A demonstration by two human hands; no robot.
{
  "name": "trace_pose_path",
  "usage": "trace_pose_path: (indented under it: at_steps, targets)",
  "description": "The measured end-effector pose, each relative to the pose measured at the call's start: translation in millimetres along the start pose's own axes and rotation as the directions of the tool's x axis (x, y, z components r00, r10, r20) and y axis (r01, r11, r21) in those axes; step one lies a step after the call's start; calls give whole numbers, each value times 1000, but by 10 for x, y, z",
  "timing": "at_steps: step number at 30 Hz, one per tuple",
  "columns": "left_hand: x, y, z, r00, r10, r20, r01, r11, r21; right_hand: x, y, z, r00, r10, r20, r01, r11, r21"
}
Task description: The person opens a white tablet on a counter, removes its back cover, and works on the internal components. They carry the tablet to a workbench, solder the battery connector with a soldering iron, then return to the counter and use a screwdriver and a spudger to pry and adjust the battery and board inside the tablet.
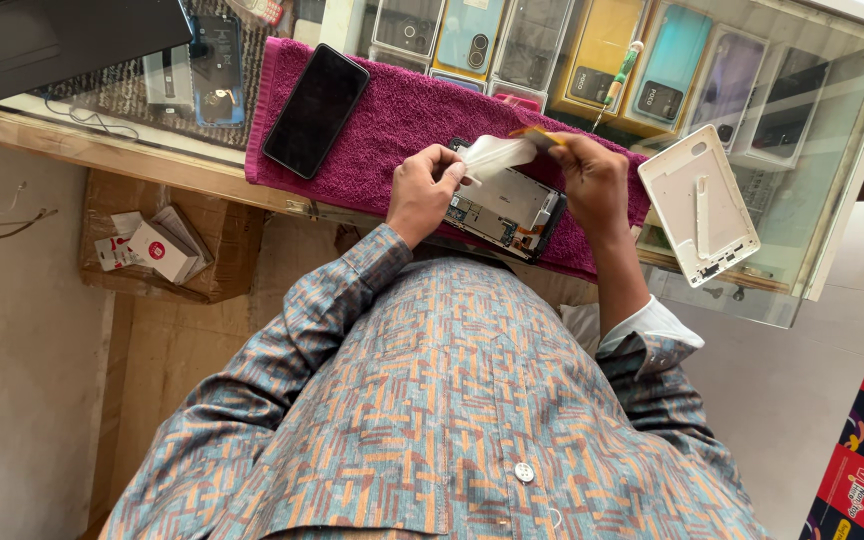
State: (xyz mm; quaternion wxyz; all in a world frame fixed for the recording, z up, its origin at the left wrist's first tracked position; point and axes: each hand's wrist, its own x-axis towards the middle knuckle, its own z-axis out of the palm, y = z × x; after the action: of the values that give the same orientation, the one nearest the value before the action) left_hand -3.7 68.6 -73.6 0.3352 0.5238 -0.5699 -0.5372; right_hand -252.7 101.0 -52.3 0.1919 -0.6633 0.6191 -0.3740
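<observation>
An opened phone (508, 212), its circuit boards showing, lies on a magenta towel (392, 120) at the counter's edge. My left hand (420, 192) pinches a white flexible strip (497, 155) that lifts up from the phone's top. At the phone's upper right, my right hand (594, 180) holds a thin yellow-orange pick (536, 133), which touches the far end of the strip. Both hands hover right over the phone.
A black phone (314, 110) lies screen up on the towel's left part. A white back cover (698, 205) rests on the glass counter (832, 150) to the right, above boxed phones. A green-handled screwdriver (620, 72) lies behind. A cardboard box (152, 250) sits lower left.
</observation>
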Motion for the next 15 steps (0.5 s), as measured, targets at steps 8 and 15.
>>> trace_pose_path:
  at_steps: [8, 15]
  targets:
    - [114, 95, -271, 989, 84, -122, -86, 996, -10, 104, 299, -116, 962, 189, -198, -115, 936, 334]
    - [455, 210, -457, 981, 50, -189, -34, 995, 90, 25, 116, -213, 830, 557, 23, -259, 348, 901]
